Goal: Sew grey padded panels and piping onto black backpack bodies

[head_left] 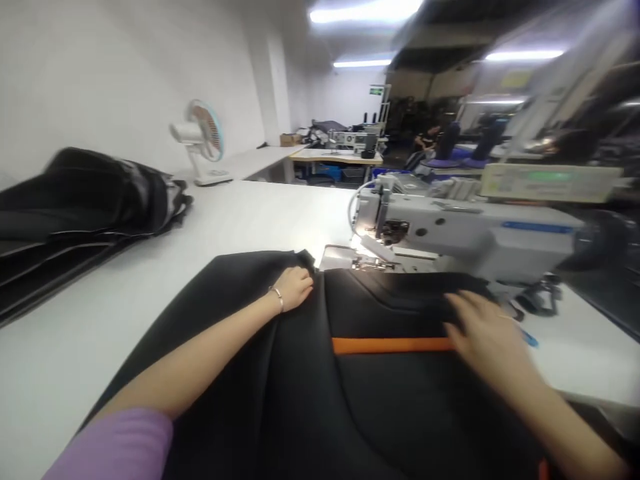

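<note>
Hands: left hand (295, 287) sits near the centre of the view, fingers curled shut on a fold of the black fabric (280, 387); a thin bracelet (277, 297) circles its wrist; right hand (483, 330) lies at about 4 o'clock, blurred, fingers spread flat on the same cloth, gripping nothing that I can tell
Sleeve: lilac sleeve (120, 447) at 7 o'clock, on the left arm
Fabric: black fabric covers the lower middle of the white table (65, 347), its far edge touching the machine bed; an orange stripe (390, 345) runs across it, its right end meeting the right hand
Far left: pile of dark cloth (80, 207) at 9 o'clock, well apart from the hands
Fan: small white desk fan (203, 140) at 11 o'clock, by the wall
Machine: grey sewing machine (465, 230) at 2 o'clock, its needle end just beyond the left hand; a blue label strip on its arm is too blurred to read
Panel: pale control panel (550, 181) above the machine, with greenish display; no writing legible
Background: green sign (376, 90) at 12 o'clock, unreadable
</note>
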A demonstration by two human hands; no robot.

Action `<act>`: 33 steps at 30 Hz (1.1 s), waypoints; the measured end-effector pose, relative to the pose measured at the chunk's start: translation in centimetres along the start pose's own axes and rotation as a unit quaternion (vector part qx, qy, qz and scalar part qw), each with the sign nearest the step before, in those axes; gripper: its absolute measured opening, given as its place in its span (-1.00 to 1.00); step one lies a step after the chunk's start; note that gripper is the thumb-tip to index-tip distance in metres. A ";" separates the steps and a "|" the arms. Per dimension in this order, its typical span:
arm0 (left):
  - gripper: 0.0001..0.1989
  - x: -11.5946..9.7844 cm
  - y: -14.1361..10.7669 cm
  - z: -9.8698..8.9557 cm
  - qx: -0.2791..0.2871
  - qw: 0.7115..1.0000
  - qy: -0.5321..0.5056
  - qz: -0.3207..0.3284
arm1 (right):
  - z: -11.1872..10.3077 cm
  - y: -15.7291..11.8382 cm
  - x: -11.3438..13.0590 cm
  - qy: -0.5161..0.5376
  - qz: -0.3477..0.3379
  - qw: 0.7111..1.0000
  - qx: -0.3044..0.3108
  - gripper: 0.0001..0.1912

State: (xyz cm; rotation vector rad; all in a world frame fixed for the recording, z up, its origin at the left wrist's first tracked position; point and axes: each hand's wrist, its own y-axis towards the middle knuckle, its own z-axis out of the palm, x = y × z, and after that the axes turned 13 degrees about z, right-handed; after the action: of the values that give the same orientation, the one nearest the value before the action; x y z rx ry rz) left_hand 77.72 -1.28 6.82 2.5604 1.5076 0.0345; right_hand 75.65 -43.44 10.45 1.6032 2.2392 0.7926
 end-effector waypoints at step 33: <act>-0.76 -4.4 11.9 1.5 -0.082 0.994 -0.036 0.066 | 6.8 0.9 17.6 0.220 -0.171 0.891 0.358 -0.68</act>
State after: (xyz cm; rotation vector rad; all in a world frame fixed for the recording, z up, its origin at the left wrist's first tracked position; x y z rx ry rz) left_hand 86.00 -10.98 7.49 2.4981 1.2539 0.0789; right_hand 73.73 -24.98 7.01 1.2681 3.2995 0.2377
